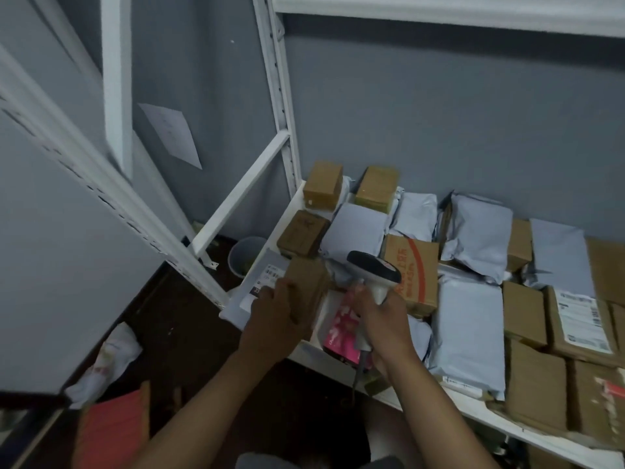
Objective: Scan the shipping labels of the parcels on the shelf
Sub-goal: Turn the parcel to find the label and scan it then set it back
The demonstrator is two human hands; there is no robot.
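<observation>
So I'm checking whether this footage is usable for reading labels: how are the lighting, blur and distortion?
Head view: dim, flat light; wide-angle bending of the shelf frame; motion blur on the left hand and its small brown box; the scanner sharper; label print unreadable.

Head camera, looking down-forward, close over shelf (318, 343); edges blurred, perhaps wide-angle.

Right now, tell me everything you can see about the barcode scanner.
The barcode scanner is a handheld pistol-shaped unit, seemingly plastic: white body, black top on the head, a small red mark on its side. The right hand grips its handle, head tilted up and leftward over the shelf's front corner, above a pink packet. A cord hangs below the grip.
</observation>
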